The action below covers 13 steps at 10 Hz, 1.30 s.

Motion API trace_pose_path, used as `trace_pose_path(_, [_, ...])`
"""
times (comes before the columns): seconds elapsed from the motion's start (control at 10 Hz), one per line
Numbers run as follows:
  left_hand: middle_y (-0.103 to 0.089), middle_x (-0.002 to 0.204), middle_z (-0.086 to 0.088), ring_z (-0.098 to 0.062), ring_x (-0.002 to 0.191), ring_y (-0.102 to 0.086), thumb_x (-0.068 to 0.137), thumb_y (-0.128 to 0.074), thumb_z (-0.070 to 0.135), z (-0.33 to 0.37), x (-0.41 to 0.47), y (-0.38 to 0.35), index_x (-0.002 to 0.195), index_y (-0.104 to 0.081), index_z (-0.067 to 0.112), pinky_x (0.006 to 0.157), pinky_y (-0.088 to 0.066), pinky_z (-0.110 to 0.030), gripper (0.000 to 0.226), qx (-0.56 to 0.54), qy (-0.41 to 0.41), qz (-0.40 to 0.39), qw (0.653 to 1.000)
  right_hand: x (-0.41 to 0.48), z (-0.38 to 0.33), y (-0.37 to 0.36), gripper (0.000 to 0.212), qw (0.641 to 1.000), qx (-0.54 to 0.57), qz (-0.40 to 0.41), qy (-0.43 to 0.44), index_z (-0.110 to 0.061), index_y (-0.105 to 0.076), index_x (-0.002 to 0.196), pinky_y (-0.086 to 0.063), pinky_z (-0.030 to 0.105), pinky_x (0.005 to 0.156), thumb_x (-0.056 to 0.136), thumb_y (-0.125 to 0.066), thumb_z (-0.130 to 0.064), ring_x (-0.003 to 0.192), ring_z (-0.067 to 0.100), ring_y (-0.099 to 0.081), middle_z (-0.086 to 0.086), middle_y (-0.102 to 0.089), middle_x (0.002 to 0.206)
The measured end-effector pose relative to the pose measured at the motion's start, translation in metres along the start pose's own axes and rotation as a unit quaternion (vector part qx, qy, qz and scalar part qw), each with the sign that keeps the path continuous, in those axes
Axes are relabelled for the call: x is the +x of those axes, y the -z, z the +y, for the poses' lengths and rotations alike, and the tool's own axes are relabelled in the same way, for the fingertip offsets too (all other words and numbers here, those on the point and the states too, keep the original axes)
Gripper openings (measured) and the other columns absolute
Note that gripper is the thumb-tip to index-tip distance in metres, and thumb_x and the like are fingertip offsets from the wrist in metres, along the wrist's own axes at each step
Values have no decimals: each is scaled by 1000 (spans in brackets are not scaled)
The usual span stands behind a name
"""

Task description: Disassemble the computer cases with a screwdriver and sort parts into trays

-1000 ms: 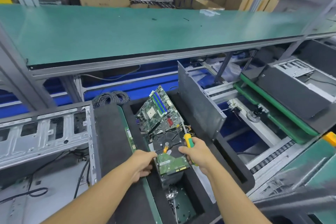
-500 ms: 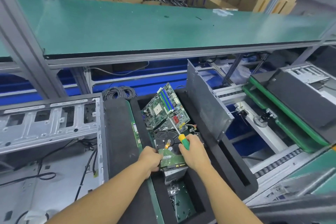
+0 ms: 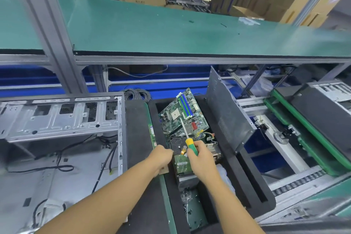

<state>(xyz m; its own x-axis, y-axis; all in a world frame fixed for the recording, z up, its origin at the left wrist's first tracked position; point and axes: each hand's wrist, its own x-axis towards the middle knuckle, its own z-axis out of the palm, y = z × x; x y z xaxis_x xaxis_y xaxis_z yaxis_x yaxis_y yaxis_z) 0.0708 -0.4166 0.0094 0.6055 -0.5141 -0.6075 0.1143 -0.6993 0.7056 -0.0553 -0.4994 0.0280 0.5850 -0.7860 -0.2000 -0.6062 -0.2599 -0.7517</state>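
Note:
A hard drive (image 3: 182, 164) with a green circuit board facing up lies in the black foam tray (image 3: 245, 173), on top of other parts. My left hand (image 3: 163, 157) grips its left edge. My right hand (image 3: 202, 157) holds a yellow-and-green screwdriver (image 3: 188, 139) and also rests on the drive's right side; the shaft points up and away over a green motherboard (image 3: 182, 116) that leans in the tray's far end. An open computer case (image 3: 60, 119) lies on its side at the left, with black cables inside.
A grey metal side panel (image 3: 228, 112) stands upright in a slot on the tray's right side. A second case (image 3: 322, 104) sits on the green-edged conveyor at right. Coiled grey cables (image 3: 136, 94) lie behind the tray. A long green shelf (image 3: 171, 28) spans above.
Both hands and the drive have stayed in the tray; the hands closed in on the drive. The camera view shifted left and nearer.

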Motion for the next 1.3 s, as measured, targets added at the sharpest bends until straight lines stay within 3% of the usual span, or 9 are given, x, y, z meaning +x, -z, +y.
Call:
trace_pose_path(0.1, [-57,122,-5,-25,112,-54,95,-48,13,0,-5,25,130,-55,10,90,-38,-26,36,-8,-46,43,998,-7,-18,-13,6,991,107,-65,-50,-16,-53,100,-47,31,62,94,-53,-17,62,15,-54,5,-64,81])
trace_pose_path(0.2, [-62,120,0,-19,101,-61,96,-48,19,-2,-13,51,121,-52,24,81,-49,-31,26,-51,-107,95,988,-18,-28,-29,10,974,162,-145,-71,-15,-50,101,-57,43,66,93,-55,-11,62,20,-59,8,-62,85])
trace_pose_path(0.3, [-65,105,1,-15,90,-67,99,-49,15,-8,-24,75,102,-54,25,77,-56,-41,11,-80,-174,124,974,-32,-26,-55,12,971,118,-187,-88,-15,-48,99,-54,40,67,95,-59,-15,66,20,-60,6,-58,85])
trace_pose_path(0.5, [-65,77,10,5,58,-55,93,-55,10,-35,-51,115,84,-60,30,54,-39,-9,22,-39,-230,185,955,-42,-25,-117,31,973,-122,-190,-46,-15,-45,95,-36,29,72,94,-66,-38,87,22,-51,4,-55,96])
trace_pose_path(0.7, [-69,90,3,-5,72,-59,93,-52,10,-90,-65,174,85,-60,26,57,-39,-18,19,-42,-143,188,971,-52,-26,-153,17,970,-164,-170,-49,-21,-42,87,-30,33,72,101,-50,-25,86,24,-47,8,-55,90])
trace_pose_path(0.8, [-70,92,-2,-11,67,-59,93,-49,7,-120,-68,201,87,-59,23,55,-41,-25,20,-77,-97,179,976,-60,-31,-157,10,983,-124,-129,-47,-13,-53,104,-47,45,88,102,-44,-16,109,35,-60,21,-61,116])
trace_pose_path(0.9, [-70,92,-7,-14,63,-60,93,-52,5,-146,-75,223,89,-58,20,51,-40,-23,17,-108,-75,184,974,-57,-40,-154,25,978,-146,-127,-73,1,-52,121,-48,42,97,104,-41,-12,115,37,-58,23,-58,127])
trace_pose_path(1.1, [-70,88,-3,-16,62,-58,98,-43,5,-173,-94,254,95,-58,15,49,-38,-25,18,-152,-70,191,967,-74,-67,-132,23,997,-1,-53,-56,-13,-61,121,-47,34,93,101,-56,-21,112,24,-61,7,-64,124])
trace_pose_path(1.3, [-69,82,-8,-19,59,-57,95,-38,-2,-188,-116,282,99,-59,10,48,-35,-27,25,-250,-97,194,944,-113,-112,-109,13,964,261,53,-11,-20,-70,96,-46,27,65,97,-59,-14,66,7,-59,-1,-68,86])
